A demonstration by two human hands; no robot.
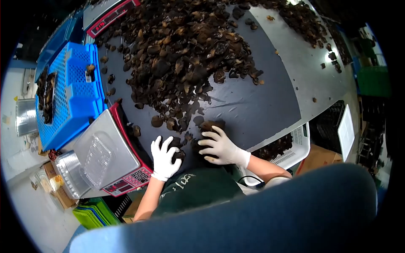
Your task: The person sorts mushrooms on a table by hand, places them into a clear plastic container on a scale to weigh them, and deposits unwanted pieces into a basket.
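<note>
Both of my hands wear white gloves and rest at the near edge of the dark table mat [270,101]. My left hand [165,158] has its fingers spread and curved over a few dark brown pieces [179,155], which look like mushrooms. To its right, my right hand [218,146] lies with fingers apart on more dark pieces [207,125]. A gap with a few small pieces separates the hands. Beyond them spreads a large heap of the same brown pieces [177,55].
Left of my hands is a red-edged scale [105,147] bearing a clear tray. Blue baskets [78,97] stand behind it, near another scale [110,21]. A white basket [295,147] with dark pieces sits below the table at right. Clear containers [69,173] are at lower left.
</note>
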